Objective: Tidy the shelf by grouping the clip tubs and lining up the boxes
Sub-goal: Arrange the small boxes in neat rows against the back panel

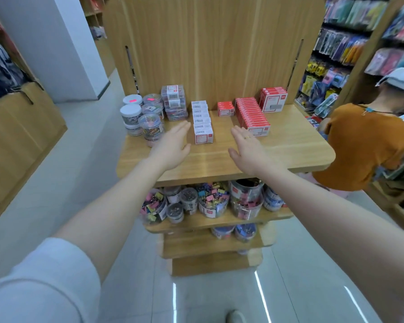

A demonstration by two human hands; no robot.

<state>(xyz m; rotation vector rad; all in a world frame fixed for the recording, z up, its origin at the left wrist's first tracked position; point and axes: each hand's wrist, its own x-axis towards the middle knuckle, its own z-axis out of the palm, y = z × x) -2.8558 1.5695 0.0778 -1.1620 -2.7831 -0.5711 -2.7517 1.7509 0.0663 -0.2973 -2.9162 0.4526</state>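
A rounded wooden shelf [289,145] stands in a stationery shop. Round clear tubs [151,129] cluster at ten o'clock; barcoded white boxes [202,122] file at twelve, red boxes [252,116] at one; print unreadable. Left hand [173,148] and right hand [247,150] hover flat, fingers straight, flanking the white row.

Light grey sleeve [44,276]; gold ring [246,137] on right grip [247,151].

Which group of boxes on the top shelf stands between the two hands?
The white row of boxes, barcodes on top; the red boxes lie beyond the right hand.
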